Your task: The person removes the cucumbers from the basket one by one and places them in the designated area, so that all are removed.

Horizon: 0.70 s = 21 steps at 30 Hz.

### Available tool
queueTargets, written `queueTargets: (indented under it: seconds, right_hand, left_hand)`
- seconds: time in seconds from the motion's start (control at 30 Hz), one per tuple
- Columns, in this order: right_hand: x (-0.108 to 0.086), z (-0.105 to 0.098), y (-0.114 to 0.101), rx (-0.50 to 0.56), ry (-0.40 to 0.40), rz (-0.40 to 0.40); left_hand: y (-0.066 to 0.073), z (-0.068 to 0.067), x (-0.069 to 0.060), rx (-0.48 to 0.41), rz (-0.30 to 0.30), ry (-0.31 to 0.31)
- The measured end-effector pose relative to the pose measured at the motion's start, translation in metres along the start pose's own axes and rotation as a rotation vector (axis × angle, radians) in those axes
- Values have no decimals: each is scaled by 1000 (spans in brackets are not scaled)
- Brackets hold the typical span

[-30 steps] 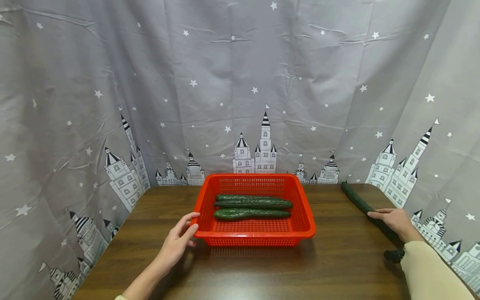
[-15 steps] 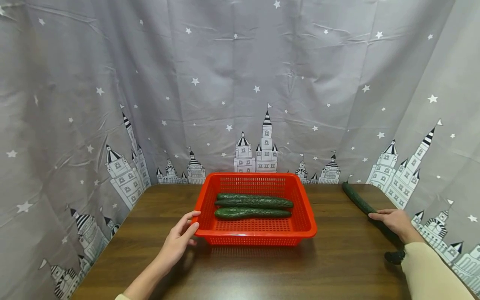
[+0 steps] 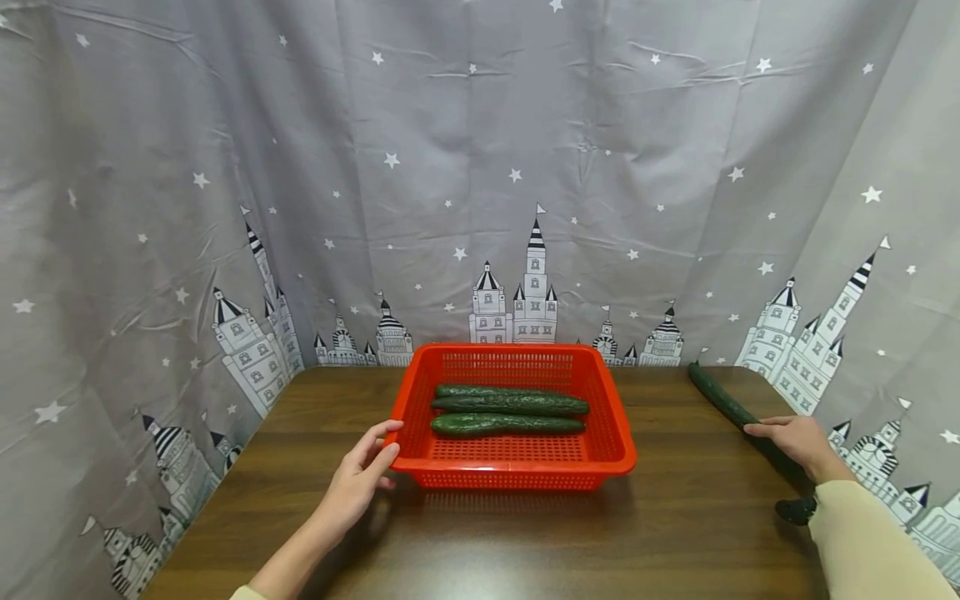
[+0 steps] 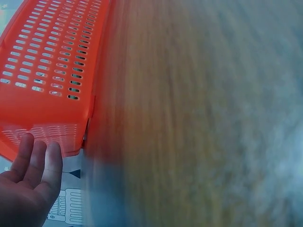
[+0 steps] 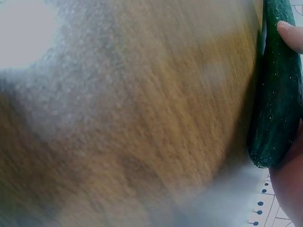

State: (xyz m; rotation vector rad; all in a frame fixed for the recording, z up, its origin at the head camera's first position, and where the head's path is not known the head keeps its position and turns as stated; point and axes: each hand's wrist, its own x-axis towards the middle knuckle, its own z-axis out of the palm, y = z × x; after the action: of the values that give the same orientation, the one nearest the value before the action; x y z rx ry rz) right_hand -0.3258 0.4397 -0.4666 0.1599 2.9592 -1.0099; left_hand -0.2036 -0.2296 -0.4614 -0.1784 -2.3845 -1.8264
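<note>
In the head view, a red perforated plastic basket (image 3: 517,468) stands at the middle of the table. Three dark green cucumbers (image 3: 510,425) lie side by side inside it. My left hand (image 3: 358,475) holds the basket's near left corner, thumb and index finger at the rim. The left wrist view has several fingers of this hand (image 4: 35,179) stretched against the outside of the basket wall (image 4: 52,61). Over at the table's right side, my right hand (image 3: 798,443) grips another cucumber (image 3: 720,400). Its thumb lies along that cucumber (image 5: 279,99) in the right wrist view.
The brown wooden table (image 3: 495,550) ends at a grey curtain (image 3: 420,208) printed with white stars and castles. A small black object (image 3: 795,510) is at the right wrist. Brown tabletop lies between the basket and the right hand.
The head view has shifted slightly. Both hands keep their places on the basket and the cucumber.
</note>
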Motion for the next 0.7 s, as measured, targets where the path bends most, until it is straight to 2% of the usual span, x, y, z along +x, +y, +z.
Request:
queueTargets:
  seconds: [0.33,0.7]
  right_hand:
    - [-1,-4,0,-19,-32,-7]
    - [1,-5,1,-50,9,-46]
  left_hand:
    - [2,1,-1,2,-3,1]
    - [2,0,-1,-3,-24,0]
